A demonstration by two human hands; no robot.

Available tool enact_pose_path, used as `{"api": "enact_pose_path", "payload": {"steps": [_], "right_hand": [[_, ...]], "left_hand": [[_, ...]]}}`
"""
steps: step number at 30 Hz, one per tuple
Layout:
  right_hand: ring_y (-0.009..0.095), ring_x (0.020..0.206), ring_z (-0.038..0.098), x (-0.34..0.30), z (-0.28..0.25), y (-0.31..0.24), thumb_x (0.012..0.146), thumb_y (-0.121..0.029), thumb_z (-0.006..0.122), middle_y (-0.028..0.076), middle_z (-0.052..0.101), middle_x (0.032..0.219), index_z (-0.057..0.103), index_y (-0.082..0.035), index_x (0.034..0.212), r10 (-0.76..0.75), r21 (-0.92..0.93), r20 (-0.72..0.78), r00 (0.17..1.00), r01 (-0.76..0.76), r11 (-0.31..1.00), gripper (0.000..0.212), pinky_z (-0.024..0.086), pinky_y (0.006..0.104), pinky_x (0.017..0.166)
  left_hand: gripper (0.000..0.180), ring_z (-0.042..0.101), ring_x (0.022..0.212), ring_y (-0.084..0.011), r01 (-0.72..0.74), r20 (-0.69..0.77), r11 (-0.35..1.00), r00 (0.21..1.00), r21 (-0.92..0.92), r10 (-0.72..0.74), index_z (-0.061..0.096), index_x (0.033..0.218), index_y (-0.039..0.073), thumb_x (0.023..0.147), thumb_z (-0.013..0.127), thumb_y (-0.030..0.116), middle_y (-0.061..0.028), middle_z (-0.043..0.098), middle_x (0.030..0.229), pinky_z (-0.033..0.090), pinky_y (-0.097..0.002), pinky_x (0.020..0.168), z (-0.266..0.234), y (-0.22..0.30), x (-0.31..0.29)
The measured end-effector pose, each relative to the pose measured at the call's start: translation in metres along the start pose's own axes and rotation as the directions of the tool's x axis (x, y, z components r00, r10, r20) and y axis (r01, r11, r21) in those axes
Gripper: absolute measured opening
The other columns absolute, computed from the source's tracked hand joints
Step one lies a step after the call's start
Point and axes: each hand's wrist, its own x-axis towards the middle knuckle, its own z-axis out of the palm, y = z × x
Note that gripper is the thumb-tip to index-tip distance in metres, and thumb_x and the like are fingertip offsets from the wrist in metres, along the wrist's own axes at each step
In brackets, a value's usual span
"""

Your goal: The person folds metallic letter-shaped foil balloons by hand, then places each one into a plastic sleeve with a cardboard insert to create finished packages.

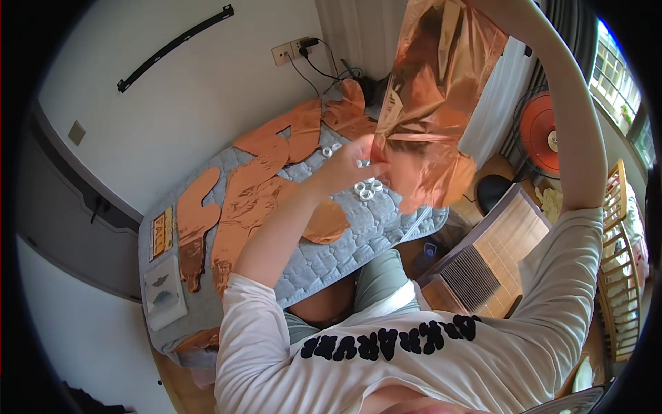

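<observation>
A deflated rose-gold foil balloon (438, 103) hangs in front of me, crinkled and shiny. My right hand (491, 10) holds it up at the top edge of the picture; its fingers are partly cut off. Lower down, my left hand (348, 165) is closed on the balloon's left edge, where the foil is gathered in creases. Beneath my left forearm, several flat rose-gold foil balloons (248, 200) lie spread across the grey quilted bed (372, 231). Small white rolls (365, 190) sit on the quilt close to my left hand.
A yellow-and-red printed card (163, 234) and a white packet (165, 293) lie at the bed's left end. Wall sockets with plugged cords (303, 50) are behind the bed. To the right stand an orange fan (541, 134), a wooden-topped piece (500, 248) and a wooden crib rail (617, 262).
</observation>
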Motion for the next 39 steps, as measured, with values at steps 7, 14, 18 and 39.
{"api": "enact_pose_path", "payload": {"steps": [7,14,18,39], "right_hand": [[0.025,0.088,0.067,0.019,0.03,-0.025,0.097,-0.021,0.065,0.015,0.071,0.093,0.067,0.0,0.107,-0.04,0.104,0.168,0.985,0.023,0.994,0.023,0.052,0.0363,0.078],[0.027,0.09,0.068,0.041,0.077,-0.038,0.097,-0.024,0.065,0.017,0.072,0.096,0.069,-0.001,0.111,-0.003,0.141,0.249,0.969,-0.034,0.989,0.028,0.052,0.0381,0.08],[0.031,0.093,0.07,0.055,0.126,0.007,0.096,-0.026,0.065,0.019,0.074,0.101,0.07,-0.001,0.112,-0.496,0.673,-0.021,0.868,0.379,0.635,0.03,0.053,0.0398,0.083],[0.034,0.092,0.066,0.003,0.23,-0.182,0.091,-0.015,0.068,0.011,0.069,0.095,0.067,-0.01,0.105,-0.26,0.257,-0.243,0.935,0.321,0.912,0.015,0.054,0.0444,0.08]], "left_hand": [[0.016,0.063,0.1,-0.0095,0.077,-0.065,0.93,0.992,-0.361,-0.107,0.06,0.117,0.005,0.103,0.063,0.012,-0.0006,0.066,0.108,0.05,-0.0281,0.091,0.015,-0.003,-0.076],[0.013,0.062,0.1,-0.0081,0.279,-0.246,0.941,0.914,-0.192,-0.321,0.06,0.115,0.004,0.104,0.057,0.01,-0.0008,0.066,0.108,0.05,-0.0261,0.089,-0.013,0.02,-0.123],[0.013,0.065,0.088,-0.0098,0.231,-0.321,0.973,0.921,-0.001,-0.219,0.06,0.113,0.005,0.106,0.054,0.014,-0.0017,0.066,0.104,0.051,-0.027,0.077,-0.049,-0.012,-0.133],[0.021,0.065,0.095,-0.0439,0.57,-0.743,0.49,0.596,0.659,0.304,0.058,0.112,0.006,0.106,0.044,0.02,-0.0218,0.068,0.098,0.051,-0.0508,0.081,-0.268,-0.035,-0.159]]}}
